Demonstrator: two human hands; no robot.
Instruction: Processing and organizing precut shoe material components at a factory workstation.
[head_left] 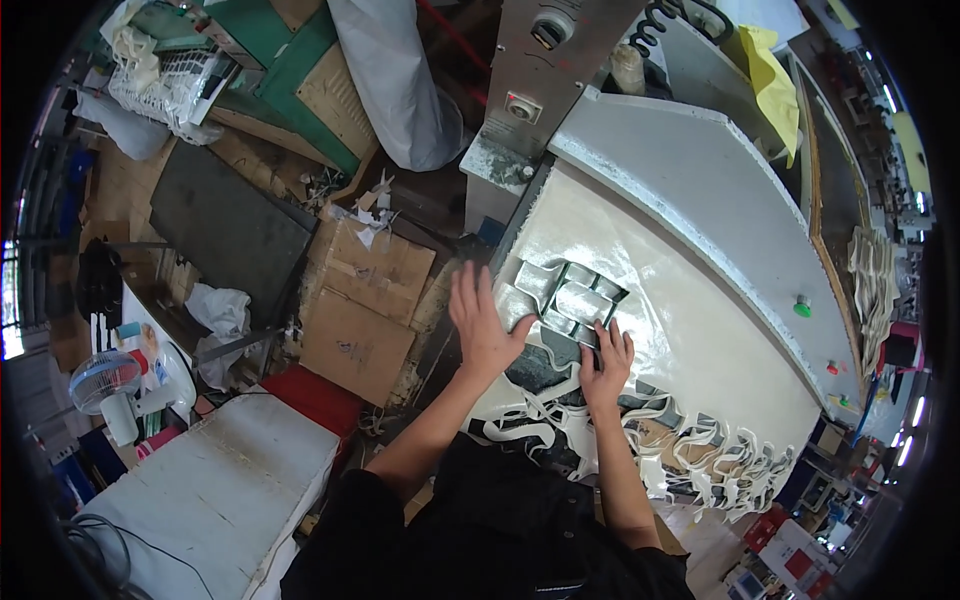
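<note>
A dark-edged metal cutting die (572, 318) with several compartments lies on a glossy cream sheet (690, 310). My left hand (485, 330) is raised at the sheet's left edge, its fingers spread and nothing in it. Its thumb reaches toward the die's left side; I cannot tell whether they touch. At the die's near right corner, my right hand (606, 365) rests with fingers stretched out, fingertips against the metal edge. Just below the die, shaped openings in the sheet show a dark surface (540, 368).
Cut-out cream scraps (715, 455) hang along the near edge. A grey machine panel (680, 170) borders the sheet's far right side, and a control column (530, 100) stands beyond it. To the left are flattened cardboard (360, 310), a white-topped table (230, 475) and a small fan (108, 385).
</note>
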